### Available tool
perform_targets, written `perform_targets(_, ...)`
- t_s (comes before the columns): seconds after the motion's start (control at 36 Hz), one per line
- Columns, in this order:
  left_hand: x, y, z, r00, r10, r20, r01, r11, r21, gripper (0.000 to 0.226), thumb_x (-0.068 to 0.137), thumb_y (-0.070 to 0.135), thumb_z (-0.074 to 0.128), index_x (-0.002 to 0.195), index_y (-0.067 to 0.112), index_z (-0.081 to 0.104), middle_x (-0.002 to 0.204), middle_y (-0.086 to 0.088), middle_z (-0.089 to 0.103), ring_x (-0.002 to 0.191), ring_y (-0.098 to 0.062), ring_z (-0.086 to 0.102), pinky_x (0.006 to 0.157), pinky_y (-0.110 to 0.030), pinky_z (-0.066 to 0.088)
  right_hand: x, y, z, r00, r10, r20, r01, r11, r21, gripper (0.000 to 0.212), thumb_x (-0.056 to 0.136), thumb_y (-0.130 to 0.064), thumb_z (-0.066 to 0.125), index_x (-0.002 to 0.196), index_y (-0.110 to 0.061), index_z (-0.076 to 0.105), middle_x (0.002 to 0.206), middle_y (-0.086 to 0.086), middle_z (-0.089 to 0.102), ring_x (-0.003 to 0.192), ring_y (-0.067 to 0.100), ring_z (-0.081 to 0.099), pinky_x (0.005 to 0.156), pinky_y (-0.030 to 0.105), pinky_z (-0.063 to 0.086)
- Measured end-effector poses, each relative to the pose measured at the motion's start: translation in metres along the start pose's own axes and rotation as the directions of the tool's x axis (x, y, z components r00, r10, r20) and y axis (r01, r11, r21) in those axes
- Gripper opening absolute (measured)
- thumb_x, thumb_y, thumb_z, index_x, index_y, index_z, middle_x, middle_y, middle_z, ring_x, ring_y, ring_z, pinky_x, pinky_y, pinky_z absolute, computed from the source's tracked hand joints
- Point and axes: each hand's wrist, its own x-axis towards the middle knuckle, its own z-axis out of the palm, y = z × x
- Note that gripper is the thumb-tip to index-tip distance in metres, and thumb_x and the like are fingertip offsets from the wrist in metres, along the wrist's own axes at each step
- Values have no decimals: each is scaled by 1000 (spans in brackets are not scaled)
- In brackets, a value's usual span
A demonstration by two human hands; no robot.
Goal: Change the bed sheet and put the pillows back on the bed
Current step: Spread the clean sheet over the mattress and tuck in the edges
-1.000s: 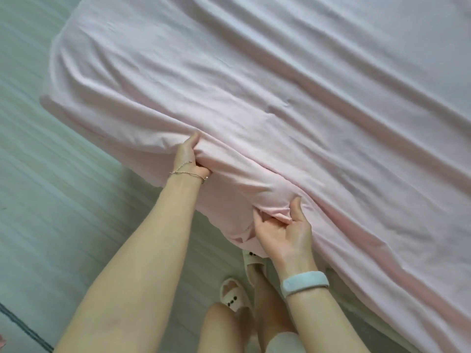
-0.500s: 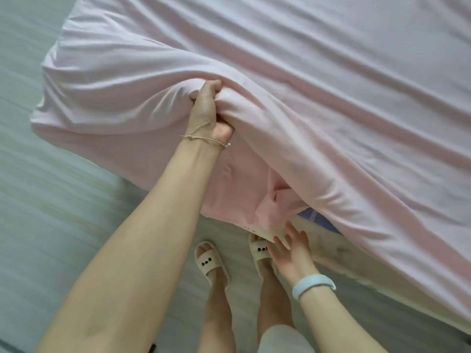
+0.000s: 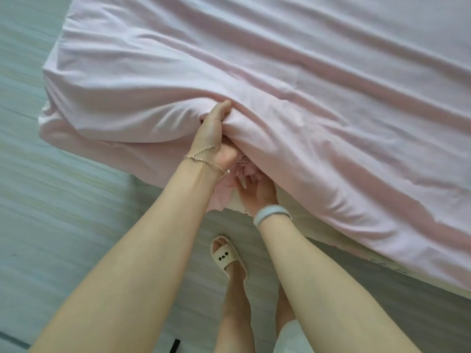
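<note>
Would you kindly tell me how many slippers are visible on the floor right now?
1: a cream slipper on the floor beside the bed, between the two forearms. A second may be hidden behind the right forearm.

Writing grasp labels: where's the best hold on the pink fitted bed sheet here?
Probably the bunched hem of the pink fitted bed sheet at the bed's near edge, approached from the floor side: the fabric gathers into a graspable ridge there, where the left hand already grips it.

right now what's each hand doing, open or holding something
Left hand: grips a bunched fold of the pink sheet.
Right hand: under the sheet's edge, fingers curled into the fabric there.
</note>
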Motion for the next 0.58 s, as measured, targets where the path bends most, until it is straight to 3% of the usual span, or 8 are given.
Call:
perform_targets(0.06,-2,-4,-11,999,-33,-43,34,999,23,14,90,16,56,103,12,52,94,-8,62,91,-23,62,76,-32,56,-16,-2,-3,983,-178,-32,176,982,-62,18,82,-33,51,87,-37,68,104,-1,52,107,18,47,106,42,35)
perform_targets(0.11,-6,-11,-24,992,-91,-86,92,996,7,13,89,17,56,100,12,56,91,-8,64,83,-23,64,65,-31,58,-32,3,-19,979,-143,-144,161,979,123,26,95,-9,40,116,-16,53,118,6,52,113,20,48,100,43,38)
perform_targets(0.22,-1,-31,-68,978,-81,-191,73,996,-48,34,89,15,55,121,4,58,116,-13,64,107,-28,61,91,-37,50,-63,27,-24,989,-95,-109,86,992,-91,40,90,14,31,112,-11,53,105,4,56,96,20,53,86,42,44)
perform_targets(0.25,2,-35,-80,968,-86,-238,77,996,-44,39,88,15,57,125,4,57,118,-12,64,108,-28,61,90,-37,51,-69,31,-22,994,-70,-84,61,993,-106,38,89,16,31,106,-10,53,104,5,57,96,20,54,88,43,44)
perform_targets(0.36,10,-38,-114,926,-108,-362,120,993,10,9,90,14,57,95,12,64,88,-5,62,79,-18,59,67,-28,49,-75,32,-10,1000,0,-18,1,1000,4,18,91,5,42,85,-6,54,95,10,63,103,23,58,102,46,38)
perform_targets(0.42,15,-38,-125,920,-120,-373,126,992,-6,10,91,11,55,84,13,63,83,-5,60,76,-17,56,71,-28,47,-69,28,-5,1000,26,-15,-24,991,131,11,92,-9,49,97,-4,58,104,12,64,111,26,56,104,45,36)
perform_targets(0.47,16,-35,-133,923,-138,-360,125,990,-61,11,91,8,53,83,10,59,82,-7,59,76,-19,56,73,-29,47,-59,26,-1,999,18,-36,-10,978,209,34,92,-24,54,120,-4,54,118,15,60,117,29,52,99,44,39)
perform_targets(0.58,18,-21,-153,916,-78,-393,3,982,-189,15,90,2,48,80,9,57,75,-4,60,71,-17,57,66,-26,49,-44,29,10,997,31,-69,-12,964,265,47,90,-31,57,128,-4,51,122,18,60,116,31,54,97,44,43)
